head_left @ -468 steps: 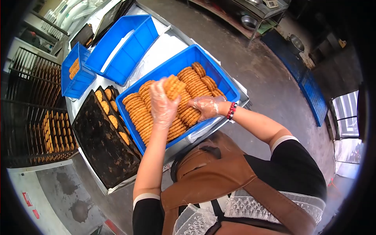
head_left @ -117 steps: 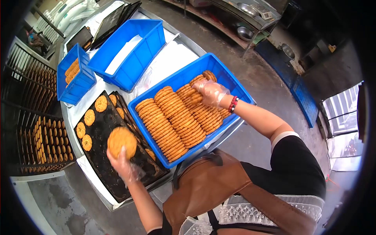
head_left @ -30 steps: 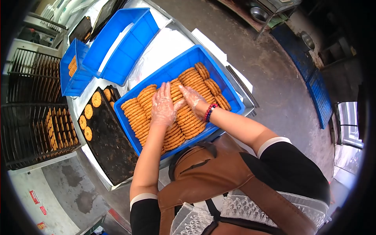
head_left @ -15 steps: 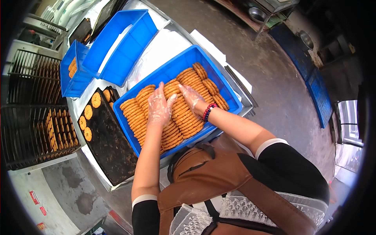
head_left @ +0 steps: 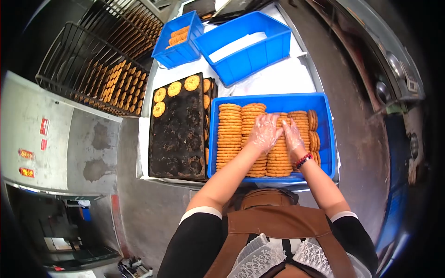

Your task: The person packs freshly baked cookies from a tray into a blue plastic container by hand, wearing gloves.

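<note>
A blue plastic crate (head_left: 327,139) holds upright-packed rows of round, golden-brown cookies (head_left: 229,134). My left hand (head_left: 264,133), in a clear plastic glove, lies over the middle rows with its fingers stretched out. Close beside it, my right hand (head_left: 293,136), gloved the same way, rests on the adjoining row, fingers extended and pointing away from me. Both hands touch the cookies from above, and parts of the rows are hidden beneath them. A beaded bracelet (head_left: 304,160) circles my right wrist.
Left of the crate lies a dark baking tray (head_left: 178,134) with several cookies at its far end. Beyond are a paper-lined blue crate (head_left: 252,60) and a smaller blue crate (head_left: 178,54) containing cookies. A rack (head_left: 74,51) of cookie trays stands at the left.
The view has turned, so the crate now sits squarer before me. My hands have drawn closer together over the middle rows. The cookies in the crate look much the same.
</note>
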`<state>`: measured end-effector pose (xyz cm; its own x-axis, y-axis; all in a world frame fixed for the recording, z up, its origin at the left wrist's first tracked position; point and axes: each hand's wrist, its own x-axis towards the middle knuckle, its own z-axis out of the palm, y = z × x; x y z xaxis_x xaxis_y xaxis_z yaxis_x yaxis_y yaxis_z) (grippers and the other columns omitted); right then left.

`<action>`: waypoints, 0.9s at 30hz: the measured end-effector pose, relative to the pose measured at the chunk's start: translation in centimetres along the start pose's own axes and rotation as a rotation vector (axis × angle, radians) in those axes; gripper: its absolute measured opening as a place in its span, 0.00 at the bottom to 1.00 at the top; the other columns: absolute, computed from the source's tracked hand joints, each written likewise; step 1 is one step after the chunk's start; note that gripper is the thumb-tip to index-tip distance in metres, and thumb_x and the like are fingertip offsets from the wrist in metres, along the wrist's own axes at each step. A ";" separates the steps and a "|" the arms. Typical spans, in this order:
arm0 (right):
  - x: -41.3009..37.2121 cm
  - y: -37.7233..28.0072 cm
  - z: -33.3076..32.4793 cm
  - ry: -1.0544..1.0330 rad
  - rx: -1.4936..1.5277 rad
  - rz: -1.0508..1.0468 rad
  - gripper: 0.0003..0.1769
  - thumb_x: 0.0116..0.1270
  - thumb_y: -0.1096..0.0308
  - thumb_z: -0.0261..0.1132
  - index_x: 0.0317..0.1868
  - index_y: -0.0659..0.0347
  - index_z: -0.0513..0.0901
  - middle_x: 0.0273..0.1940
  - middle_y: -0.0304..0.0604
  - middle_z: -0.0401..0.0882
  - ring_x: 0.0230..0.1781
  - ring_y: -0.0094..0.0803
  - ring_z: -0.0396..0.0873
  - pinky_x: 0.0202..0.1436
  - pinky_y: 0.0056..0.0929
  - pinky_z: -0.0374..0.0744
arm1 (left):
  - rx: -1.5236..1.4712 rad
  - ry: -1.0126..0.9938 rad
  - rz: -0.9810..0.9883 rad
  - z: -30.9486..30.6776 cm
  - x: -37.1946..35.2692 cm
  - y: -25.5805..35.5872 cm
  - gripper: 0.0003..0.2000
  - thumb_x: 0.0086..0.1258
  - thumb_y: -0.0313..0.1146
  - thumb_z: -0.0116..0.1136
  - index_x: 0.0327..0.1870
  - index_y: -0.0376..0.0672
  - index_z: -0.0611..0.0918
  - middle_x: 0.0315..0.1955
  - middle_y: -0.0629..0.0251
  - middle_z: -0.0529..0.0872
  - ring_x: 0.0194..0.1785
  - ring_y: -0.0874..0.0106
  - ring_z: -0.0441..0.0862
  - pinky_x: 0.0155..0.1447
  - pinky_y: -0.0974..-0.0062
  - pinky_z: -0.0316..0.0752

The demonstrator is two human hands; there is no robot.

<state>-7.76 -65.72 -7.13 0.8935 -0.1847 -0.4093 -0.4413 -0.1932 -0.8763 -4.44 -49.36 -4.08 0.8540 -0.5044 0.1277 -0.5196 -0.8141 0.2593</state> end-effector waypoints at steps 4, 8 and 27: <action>2.4 0.2 -0.8 0.226 -0.373 -0.508 0.45 0.87 0.43 0.62 0.88 0.70 0.66 0.86 0.64 0.68 0.89 0.56 0.65 0.91 0.47 0.64 | -0.044 -0.068 -0.078 0.4 -0.2 -0.1 0.30 0.87 0.53 0.56 0.78 0.37 0.77 0.74 0.47 0.81 0.80 0.50 0.75 0.89 0.47 0.59; 4.1 -0.9 -0.4 -0.136 -0.581 -0.542 0.31 0.86 0.47 0.63 0.72 0.65 0.85 0.74 0.63 0.83 0.77 0.60 0.77 0.82 0.52 0.74 | -0.014 -0.038 -0.063 -2.3 -1.8 -0.4 0.28 0.86 0.51 0.59 0.76 0.39 0.80 0.74 0.49 0.83 0.81 0.52 0.75 0.88 0.47 0.61; 1.5 -5.2 2.4 0.124 -0.886 -0.604 0.22 0.80 0.59 0.71 0.67 0.62 0.89 0.59 0.56 0.92 0.65 0.55 0.86 0.83 0.55 0.71 | -0.256 0.415 -1.343 -14.1 -16.2 -50.9 0.46 0.73 0.58 0.76 0.83 0.35 0.72 0.74 0.40 0.84 0.78 0.43 0.81 0.80 0.50 0.77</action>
<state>-3.89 -62.72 -3.77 0.9909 0.0879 0.1017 0.1222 -0.9045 -0.4086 8.55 4.35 -5.84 0.6551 0.7496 -0.0943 0.6563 -0.5028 0.5626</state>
